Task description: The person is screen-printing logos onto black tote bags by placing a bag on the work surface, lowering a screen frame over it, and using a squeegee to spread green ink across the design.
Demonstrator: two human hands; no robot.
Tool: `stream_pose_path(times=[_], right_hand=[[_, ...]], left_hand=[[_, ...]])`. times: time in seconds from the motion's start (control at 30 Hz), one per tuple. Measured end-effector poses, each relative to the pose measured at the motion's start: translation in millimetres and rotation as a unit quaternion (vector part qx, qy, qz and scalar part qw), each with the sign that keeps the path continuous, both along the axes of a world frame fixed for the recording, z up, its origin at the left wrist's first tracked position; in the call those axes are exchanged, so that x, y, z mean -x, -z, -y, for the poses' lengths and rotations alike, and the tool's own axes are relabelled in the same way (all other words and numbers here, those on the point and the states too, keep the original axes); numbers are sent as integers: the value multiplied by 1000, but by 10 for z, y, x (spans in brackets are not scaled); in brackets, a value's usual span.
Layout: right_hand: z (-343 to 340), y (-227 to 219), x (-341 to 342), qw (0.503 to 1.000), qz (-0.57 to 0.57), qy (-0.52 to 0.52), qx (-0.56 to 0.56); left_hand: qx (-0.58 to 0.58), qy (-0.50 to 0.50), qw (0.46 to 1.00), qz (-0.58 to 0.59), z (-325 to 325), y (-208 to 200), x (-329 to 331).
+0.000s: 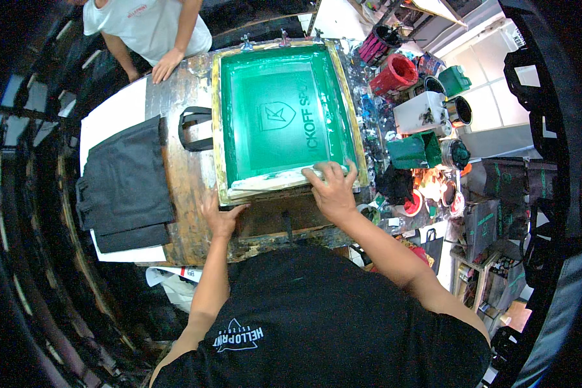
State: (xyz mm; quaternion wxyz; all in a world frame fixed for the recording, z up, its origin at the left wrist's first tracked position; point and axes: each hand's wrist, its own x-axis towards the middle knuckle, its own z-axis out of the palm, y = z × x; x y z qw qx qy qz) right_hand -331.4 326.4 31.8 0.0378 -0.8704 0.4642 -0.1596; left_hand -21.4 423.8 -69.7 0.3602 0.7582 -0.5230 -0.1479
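A screen printing frame (357,139) with green mesh, a shield emblem and lettering lies in front of me on the worktable. My right hand (335,194) is closed over its near edge, right of the middle, fingers curled onto the whitish rim. My left hand (220,216) is at the frame's near left corner, thumb stretched out and fingers apart; the fingertips are slightly blurred. From under the frame's left side the black handle (191,143) of a bag sticks out. The rest of that bag is hidden.
Black fabric bags (126,187) are piled on white board at the left. A co-worker's hand (168,64) rests at the table's far left edge. Clamps (284,39) stand behind the frame. Several ink containers, among them a red bucket (394,74) and green jug (410,152), crowd the right.
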Motion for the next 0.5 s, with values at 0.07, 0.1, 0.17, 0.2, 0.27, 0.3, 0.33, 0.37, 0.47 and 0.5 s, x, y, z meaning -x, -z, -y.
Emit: stream_pose_path(times=[0.07, 0.1, 0.17, 0.2, 0.27, 0.3, 0.33, 0.37, 0.47, 0.5], right_hand=[[48, -317, -24, 1000, 11, 6, 20], [102, -421, -14, 999, 30, 2, 33], [279, -683, -27, 998, 46, -10, 53], [389, -828, -46, 996, 54, -19, 62], [673, -1094, -91, 993, 48, -16, 108], [840, -1255, -139, 989, 45, -14, 142], [1019, -1407, -192, 983, 42, -13, 177], [1185, -1523, -232, 979, 44, -10, 199], [1595, -1826, -344, 970, 41, 6, 238], [1649, -1920, -379, 972, 34, 9, 233]], left_hand=[[19, -40, 982, -185, -15, -93, 39], [39, 6, 995, -87, 60, -334, 21], [63, -17, 992, -106, 179, -507, -52], [75, -32, 990, -116, 238, -617, -74], [150, -26, 963, -222, 519, -1325, 142], [163, -19, 955, -247, 636, -1538, 143], [177, -12, 946, -272, 754, -1712, 149], [194, -7, 943, -270, 873, -1897, 165], [261, 16, 936, -236, 1159, -1929, 83], [208, 21, 962, -178, 1223, -1749, -15]])
